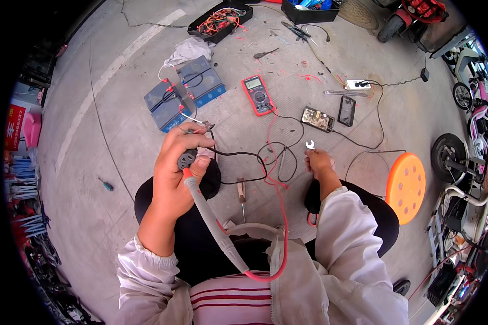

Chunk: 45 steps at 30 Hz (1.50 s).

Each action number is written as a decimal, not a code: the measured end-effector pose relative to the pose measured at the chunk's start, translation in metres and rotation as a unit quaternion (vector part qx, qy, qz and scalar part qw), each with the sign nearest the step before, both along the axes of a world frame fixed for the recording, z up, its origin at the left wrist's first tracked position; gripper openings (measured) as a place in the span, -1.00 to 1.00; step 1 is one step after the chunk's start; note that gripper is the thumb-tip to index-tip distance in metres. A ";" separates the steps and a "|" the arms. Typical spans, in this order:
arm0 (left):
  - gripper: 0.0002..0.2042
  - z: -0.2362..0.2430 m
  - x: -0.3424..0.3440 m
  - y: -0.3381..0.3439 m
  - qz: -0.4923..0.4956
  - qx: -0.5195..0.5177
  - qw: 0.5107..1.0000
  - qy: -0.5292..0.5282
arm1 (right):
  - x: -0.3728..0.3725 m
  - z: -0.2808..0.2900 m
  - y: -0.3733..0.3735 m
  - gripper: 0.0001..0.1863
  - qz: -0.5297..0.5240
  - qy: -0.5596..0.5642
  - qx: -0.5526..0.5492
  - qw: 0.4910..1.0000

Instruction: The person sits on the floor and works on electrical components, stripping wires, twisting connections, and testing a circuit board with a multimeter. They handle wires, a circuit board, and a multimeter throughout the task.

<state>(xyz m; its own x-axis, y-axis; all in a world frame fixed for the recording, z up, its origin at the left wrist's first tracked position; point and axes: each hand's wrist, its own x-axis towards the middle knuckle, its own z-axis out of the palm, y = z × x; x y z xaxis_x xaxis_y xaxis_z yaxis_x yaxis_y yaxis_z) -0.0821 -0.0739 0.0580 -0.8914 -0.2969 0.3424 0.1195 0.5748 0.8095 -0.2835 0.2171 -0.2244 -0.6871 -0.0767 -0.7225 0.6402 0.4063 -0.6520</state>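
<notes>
My left hand (169, 160) is closed around a dark plug (186, 158), with a grey-and-red test probe (211, 222) hanging from it and small leads at my fingertips. My right hand (321, 165) grips a silver wrench (310, 144), its open end showing above my fingers. Beyond my left hand sit two blue batteries (200, 81) with short leads. A red multimeter (255, 89) lies ahead, its cords looping toward me. Right of it are an opened circuit board (316, 118) and its black casing (346, 111). A screwdriver (242, 192) lies between my knees.
An orange stool (404, 187) stands beside my right knee. Bikes (461, 96) and parts line the right side. Ahead are a box of wires (219, 21), a tool bin (309, 12), pliers (294, 31) and a white power strip (358, 84). A green screwdriver (106, 184) lies left.
</notes>
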 end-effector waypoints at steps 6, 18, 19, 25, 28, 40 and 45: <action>-0.52 -0.002 0.000 -0.011 0.013 -0.001 0.998 -0.064 | 0.077 -0.139 0.001 -0.80 0.267 0.099 0.201 0.937; -0.50 -0.017 -0.017 -0.027 0.075 0.033 0.995 -0.062 | 0.061 -0.128 -0.081 -0.75 0.107 0.178 0.272 0.939; -0.50 -0.017 -0.017 -0.026 0.085 0.038 0.994 -0.062 | 0.061 -0.132 -0.082 -0.73 0.080 0.197 0.285 0.935; -0.53 -0.012 -0.012 -0.030 0.078 0.032 0.992 -0.095 | 0.046 -0.162 -0.065 -0.76 0.121 0.204 0.257 0.937; -0.66 -0.004 -0.021 -0.033 0.028 0.022 0.995 -0.089 | 0.039 -0.154 -0.064 -0.78 0.051 0.224 0.224 0.947; -0.75 0.009 -0.013 0.011 -0.131 0.047 0.989 -0.048 | 0.004 0.229 -0.117 -0.72 0.243 0.293 -0.301 0.874; -0.75 0.009 -0.004 0.023 -0.190 0.065 0.978 -0.057 | 0.029 0.303 -0.089 -0.79 0.387 0.292 -0.307 0.819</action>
